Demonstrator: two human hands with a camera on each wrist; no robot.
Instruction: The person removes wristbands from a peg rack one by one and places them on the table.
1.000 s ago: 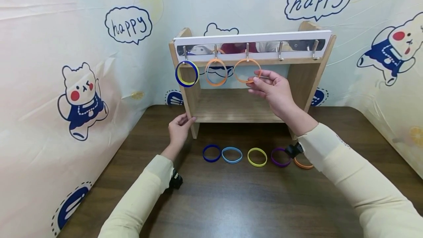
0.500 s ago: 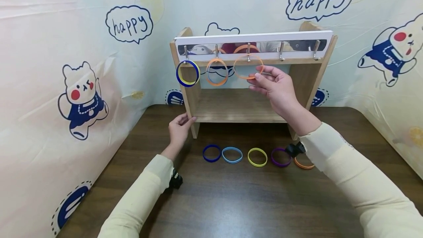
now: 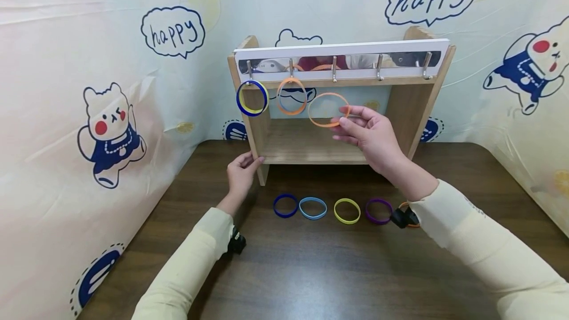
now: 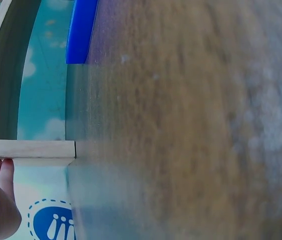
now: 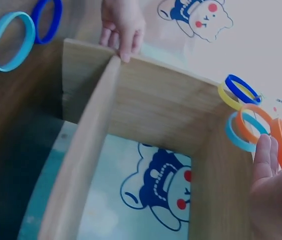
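My right hand (image 3: 366, 135) pinches an orange wristband (image 3: 322, 125) between thumb and fingers, holding it below the middle hook (image 3: 334, 69) of a wooden rack (image 3: 311, 148). On the rack's leftmost hook hang a dark blue wristband (image 3: 238, 100) and a yellow one. The second hook carries another orange wristband (image 3: 291, 113); a light blue wristband (image 5: 233, 135) behind it shows in the right wrist view. My left hand (image 3: 241, 177) grips the rack's left side panel near the shelf edge, thumb in front; its fingertips are partly hidden behind the panel.
On the dark wooden table (image 3: 284, 265) lies a row of wristbands: dark blue (image 3: 274, 207), light blue (image 3: 313, 218), yellow (image 3: 346, 222), purple (image 3: 378, 222) and orange, the last partly covered by the right wrist camera (image 3: 403, 217). A printed curtain (image 3: 115, 23) surrounds the table.
The right hand first raised the orange wristband slightly at the middle hook, then brought it lower and toward me, off that hook. The left hand has stayed on the rack.
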